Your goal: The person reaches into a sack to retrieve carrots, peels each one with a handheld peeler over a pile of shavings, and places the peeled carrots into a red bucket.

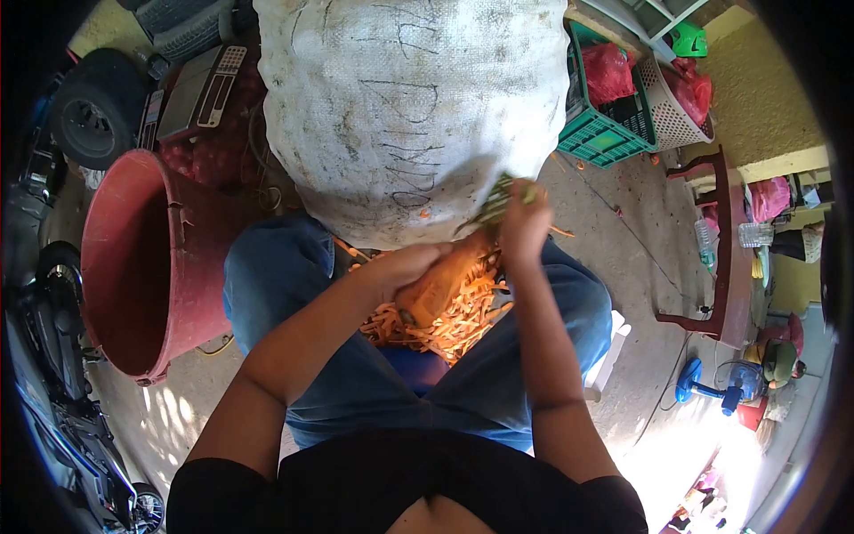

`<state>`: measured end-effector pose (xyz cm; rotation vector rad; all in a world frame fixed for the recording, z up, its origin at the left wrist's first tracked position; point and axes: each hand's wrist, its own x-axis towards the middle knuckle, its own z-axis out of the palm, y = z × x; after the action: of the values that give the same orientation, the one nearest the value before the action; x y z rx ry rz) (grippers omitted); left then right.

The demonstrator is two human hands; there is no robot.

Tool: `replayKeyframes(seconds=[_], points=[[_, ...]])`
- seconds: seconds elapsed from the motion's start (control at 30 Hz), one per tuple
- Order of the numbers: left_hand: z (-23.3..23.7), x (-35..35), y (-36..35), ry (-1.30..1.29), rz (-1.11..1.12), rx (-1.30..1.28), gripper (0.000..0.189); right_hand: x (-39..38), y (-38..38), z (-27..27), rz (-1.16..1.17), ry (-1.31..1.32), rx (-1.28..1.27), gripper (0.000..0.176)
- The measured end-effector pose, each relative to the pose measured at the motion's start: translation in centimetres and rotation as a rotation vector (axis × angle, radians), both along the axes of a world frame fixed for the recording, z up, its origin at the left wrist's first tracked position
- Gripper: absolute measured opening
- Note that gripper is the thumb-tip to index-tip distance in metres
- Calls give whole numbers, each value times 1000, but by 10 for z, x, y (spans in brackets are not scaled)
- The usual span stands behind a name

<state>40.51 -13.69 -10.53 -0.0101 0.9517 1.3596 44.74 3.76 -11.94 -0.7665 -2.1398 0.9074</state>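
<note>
Between my knees, my left hand (414, 269) is closed round a thick, elongated orange vegetable (436, 294), held slanted; its exact kind does not show clearly. Higher and to the right, my right hand (527, 222) is closed and slightly blurred, with a green, dark-striped thing (500, 203) at its fingers, close to the vegetable's upper end. I cannot make out what that green thing is. Beneath both hands lies a heap of orange strips (463, 329), partly hidden by my left hand and the vegetable. A blue surface (414, 367) shows under the heap's near edge.
A large, full white woven sack (400, 116) stands right in front of me. To the left are a red tub (200, 267), a scale (205, 93) and a tyre (93, 111). Green crate (609, 133), white basket (676, 116), wooden bench (725, 240) and blue fan (689, 381) stand right.
</note>
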Motion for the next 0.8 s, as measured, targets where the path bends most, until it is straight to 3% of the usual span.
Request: replayKeyframes(seconds=[0.03, 0.07, 0.13, 0.2, 0.23, 0.3, 0.37, 0.43, 0.5, 0.53, 0.67, 0.8], points=[[-3, 5, -3, 5, -120, -29, 34, -2, 30, -4, -139, -37, 9, 20], [8, 8, -5, 167, -189, 0, 36, -2, 57, -7, -276, -80, 66, 21], [18, 6, -7, 84, -162, -42, 36, -1, 69, -2, -419, -124, 117, 22], [19, 4, -4, 0, -124, -74, 37, 2, 71, 7, -352, 81, -194, 25], [16, 2, -3, 73, -25, -47, 38, 2, 59, 20, -345, 78, -192, 25], [11, -1, 0, 146, 79, -26, 41, -2, 14, 45, -97, 60, -397, 26], [6, -5, 6, 261, 107, -21, 42, -4, -12, 37, 50, 136, -603, 25], [2, -11, 9, 238, 151, -37, 37, -1, -34, 34, 201, 0, -459, 26], [12, -17, 7, 19, 111, -176, 32, 1, -51, 26, 289, 58, -551, 24], [2, -11, 9, -126, 280, -61, 30, 1, -58, 26, 294, 106, -545, 23], [-14, -7, 7, -145, 289, -76, 31, 5, -64, 28, 278, 55, -381, 22], [-15, -5, 6, -139, 123, 1, 30, 3, -46, 21, 175, -67, -148, 19]])
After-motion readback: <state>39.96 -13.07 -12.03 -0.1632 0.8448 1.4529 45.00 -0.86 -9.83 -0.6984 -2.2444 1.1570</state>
